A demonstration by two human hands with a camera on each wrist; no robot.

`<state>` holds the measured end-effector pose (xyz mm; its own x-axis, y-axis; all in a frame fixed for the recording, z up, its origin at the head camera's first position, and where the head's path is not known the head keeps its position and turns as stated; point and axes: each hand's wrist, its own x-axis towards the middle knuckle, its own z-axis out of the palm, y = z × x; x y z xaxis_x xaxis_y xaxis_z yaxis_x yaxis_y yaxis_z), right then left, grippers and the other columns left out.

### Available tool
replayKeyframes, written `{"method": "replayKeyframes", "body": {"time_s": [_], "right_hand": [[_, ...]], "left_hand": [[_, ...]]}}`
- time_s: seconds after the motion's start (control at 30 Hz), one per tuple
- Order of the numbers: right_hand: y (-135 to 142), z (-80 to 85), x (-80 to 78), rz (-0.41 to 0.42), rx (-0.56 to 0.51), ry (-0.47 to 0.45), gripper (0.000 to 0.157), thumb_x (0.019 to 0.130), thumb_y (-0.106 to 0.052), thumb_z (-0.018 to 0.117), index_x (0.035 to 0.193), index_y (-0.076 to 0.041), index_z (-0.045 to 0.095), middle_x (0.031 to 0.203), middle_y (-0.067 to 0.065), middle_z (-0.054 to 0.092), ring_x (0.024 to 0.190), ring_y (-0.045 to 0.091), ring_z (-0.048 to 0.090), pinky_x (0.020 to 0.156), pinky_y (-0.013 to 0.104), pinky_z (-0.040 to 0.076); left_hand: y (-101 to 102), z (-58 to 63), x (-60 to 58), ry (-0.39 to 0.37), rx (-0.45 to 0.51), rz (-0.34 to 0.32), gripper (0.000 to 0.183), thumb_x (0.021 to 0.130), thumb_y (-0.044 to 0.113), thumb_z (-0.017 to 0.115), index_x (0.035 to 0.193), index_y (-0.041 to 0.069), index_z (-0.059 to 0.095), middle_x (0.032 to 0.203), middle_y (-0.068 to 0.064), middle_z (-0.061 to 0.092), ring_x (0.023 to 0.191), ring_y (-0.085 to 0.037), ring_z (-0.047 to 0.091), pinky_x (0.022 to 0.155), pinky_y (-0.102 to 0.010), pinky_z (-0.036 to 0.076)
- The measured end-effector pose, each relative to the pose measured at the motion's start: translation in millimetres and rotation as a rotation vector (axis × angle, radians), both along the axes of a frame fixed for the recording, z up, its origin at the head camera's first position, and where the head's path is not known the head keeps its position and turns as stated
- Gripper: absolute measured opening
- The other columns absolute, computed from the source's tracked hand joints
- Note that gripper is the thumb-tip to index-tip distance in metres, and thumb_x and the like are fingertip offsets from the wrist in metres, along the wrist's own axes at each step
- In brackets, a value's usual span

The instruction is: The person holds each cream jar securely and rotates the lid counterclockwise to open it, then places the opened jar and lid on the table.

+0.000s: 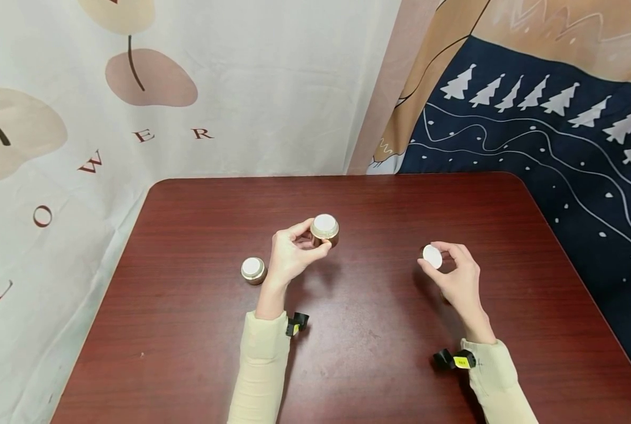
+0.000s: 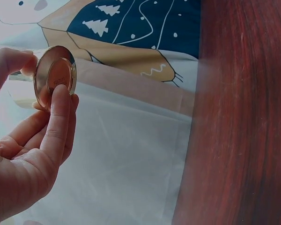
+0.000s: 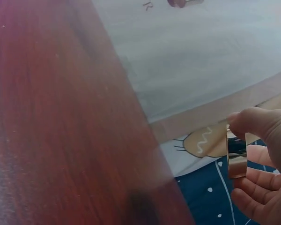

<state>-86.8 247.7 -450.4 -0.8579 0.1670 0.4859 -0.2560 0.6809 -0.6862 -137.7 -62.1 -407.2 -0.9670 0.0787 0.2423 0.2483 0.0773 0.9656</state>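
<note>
My left hand (image 1: 290, 254) pinches a small cosmetic jar (image 1: 325, 231) between thumb and fingers, above the table. Its white top faces up, and its shiny gold base (image 2: 55, 77) shows in the left wrist view. A lid (image 1: 432, 257) with a white inner face and a gold side (image 3: 237, 158) is held between the thumb and fingers of my right hand (image 1: 460, 277). On the table, left of my left hand, stands a second, smaller jar (image 1: 253, 270), white on top. Partly hidden under my right hand is a small gold-coloured thing (image 1: 445, 298); its kind cannot be told.
The reddish-brown wooden table (image 1: 368, 377) has rounded far corners. A pale printed curtain (image 1: 273, 88) hangs behind it and along the left. Dark blue cloth with white trees (image 1: 559, 153) hangs along the right. Black wrist cameras (image 1: 296, 324) sit on both sleeves.
</note>
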Motion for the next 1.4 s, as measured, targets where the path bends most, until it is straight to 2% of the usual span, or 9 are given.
{"method": "replayKeyframes", "body": {"time_s": [0.17, 0.43, 0.53, 0.73, 0.8, 1.0, 1.23, 1.4], "right_hand": [[-0.3, -7.4, -1.7, 0.013, 0.066, -0.014, 0.04, 0.063, -0.006, 0.085, 0.098, 0.0, 0.067, 0.084, 0.013, 0.059, 0.074, 0.017, 0.053, 0.059, 0.009, 0.036], [0.1, -17.9, -3.3, 0.015, 0.128, -0.077, 0.04, 0.063, -0.008, 0.085, 0.097, 0.001, 0.066, 0.084, 0.014, 0.059, 0.072, 0.022, 0.054, 0.059, 0.009, 0.034], [0.3, -21.7, -4.1, 0.012, 0.15, -0.106, 0.04, 0.063, -0.008, 0.085, 0.097, 0.001, 0.066, 0.083, 0.014, 0.059, 0.072, 0.024, 0.055, 0.059, 0.014, 0.035], [0.6, -26.6, -4.3, 0.02, 0.192, -0.172, 0.042, 0.063, -0.009, 0.085, 0.098, 0.002, 0.064, 0.086, 0.014, 0.058, 0.074, 0.026, 0.057, 0.061, 0.036, 0.043], [0.5, -27.4, -3.8, 0.025, 0.199, -0.186, 0.042, 0.064, -0.009, 0.085, 0.098, 0.002, 0.064, 0.086, 0.015, 0.058, 0.074, 0.026, 0.056, 0.061, 0.039, 0.044], [1.0, -31.0, -2.7, 0.042, 0.208, -0.22, 0.043, 0.064, -0.009, 0.085, 0.1, 0.003, 0.063, 0.088, 0.015, 0.058, 0.076, 0.027, 0.056, 0.063, 0.041, 0.045], [1.7, -34.7, -1.9, 0.046, 0.224, -0.238, 0.045, 0.064, -0.01, 0.085, 0.101, 0.003, 0.062, 0.089, 0.017, 0.059, 0.08, 0.03, 0.057, 0.066, 0.045, 0.047], [1.8, -35.1, -1.5, 0.047, 0.228, -0.257, 0.045, 0.064, -0.009, 0.085, 0.101, 0.003, 0.062, 0.091, 0.017, 0.058, 0.081, 0.031, 0.056, 0.066, 0.045, 0.046]], "left_hand": [[0.1, 1.2, -0.5, -0.023, 0.005, 0.0, 0.048, 0.064, -0.005, 0.079, 0.11, -0.01, 0.064, 0.084, -0.021, 0.066, 0.07, -0.014, 0.062, 0.069, -0.024, 0.056], [-0.1, 1.5, -1.1, -0.026, -0.007, -0.004, 0.05, 0.065, -0.004, 0.079, 0.111, -0.01, 0.063, 0.085, -0.023, 0.065, 0.07, -0.014, 0.061, 0.069, -0.025, 0.056], [0.0, 1.5, -1.1, -0.032, -0.005, 0.004, 0.049, 0.064, -0.004, 0.079, 0.11, -0.01, 0.064, 0.083, -0.022, 0.065, 0.069, -0.011, 0.061, 0.068, -0.023, 0.056], [-0.9, 1.1, -1.0, -0.009, -0.013, 0.012, 0.047, 0.064, -0.003, 0.079, 0.109, -0.009, 0.065, 0.081, -0.02, 0.066, 0.069, -0.012, 0.062, 0.067, -0.023, 0.056], [-0.9, 1.3, -0.9, 0.0, -0.019, 0.012, 0.047, 0.064, -0.002, 0.079, 0.108, -0.009, 0.066, 0.081, -0.02, 0.066, 0.069, -0.012, 0.062, 0.067, -0.022, 0.056], [-1.1, -0.3, -0.8, -0.009, -0.016, 0.008, 0.047, 0.064, -0.003, 0.079, 0.108, -0.009, 0.065, 0.081, -0.019, 0.065, 0.069, -0.009, 0.061, 0.067, -0.021, 0.055], [-2.5, -2.1, 0.0, -0.021, -0.017, 0.005, 0.045, 0.065, -0.002, 0.08, 0.108, -0.007, 0.066, 0.082, -0.02, 0.064, 0.07, -0.019, 0.061, 0.069, -0.025, 0.056], [-2.4, -3.1, 1.3, -0.03, -0.009, 0.022, 0.045, 0.064, -0.003, 0.079, 0.108, -0.008, 0.066, 0.08, -0.018, 0.063, 0.069, -0.015, 0.06, 0.068, -0.021, 0.055]]}}
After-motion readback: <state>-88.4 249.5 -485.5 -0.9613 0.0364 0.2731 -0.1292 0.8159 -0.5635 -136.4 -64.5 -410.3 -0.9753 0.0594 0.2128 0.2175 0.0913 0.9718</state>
